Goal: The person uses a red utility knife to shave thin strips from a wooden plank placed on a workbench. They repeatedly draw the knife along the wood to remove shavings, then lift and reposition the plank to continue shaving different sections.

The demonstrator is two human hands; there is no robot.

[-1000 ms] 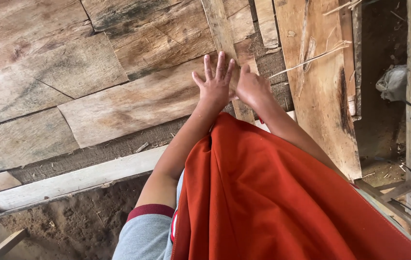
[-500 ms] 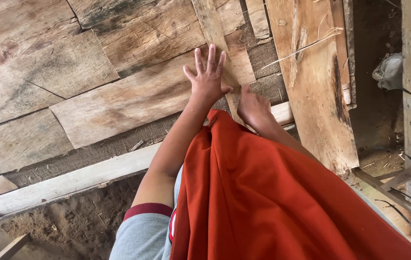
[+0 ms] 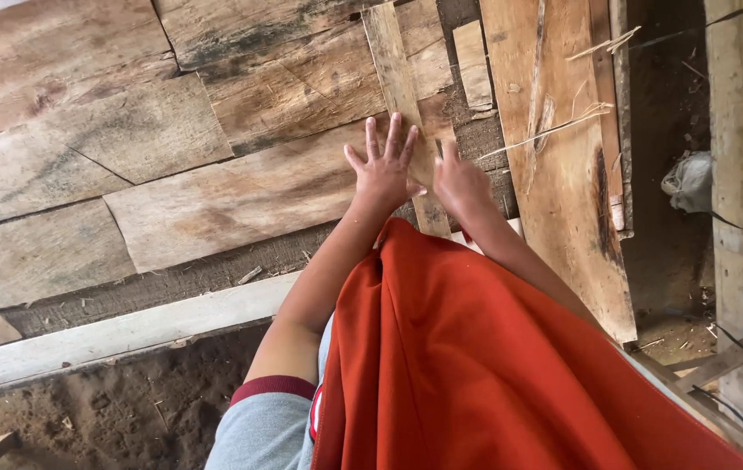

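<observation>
The left hand (image 3: pixel 384 170) lay flat with fingers spread on a thin wood strip (image 3: pixel 402 104), as if to keep it from sliding. The right hand (image 3: pixel 461 183) was blurry beside it on the strip, so its grip could not be told. The strip lay across the wide planks (image 3: pixel 215 200).

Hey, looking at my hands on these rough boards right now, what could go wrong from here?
Splinters are likely: your left hand lies flat with fingers spread on a rough wooden board, and your right hand is on a narrow strip nearby. Loose slivers on the wide plank could also jab you. The orange cloth might snag on the board edges.
</observation>
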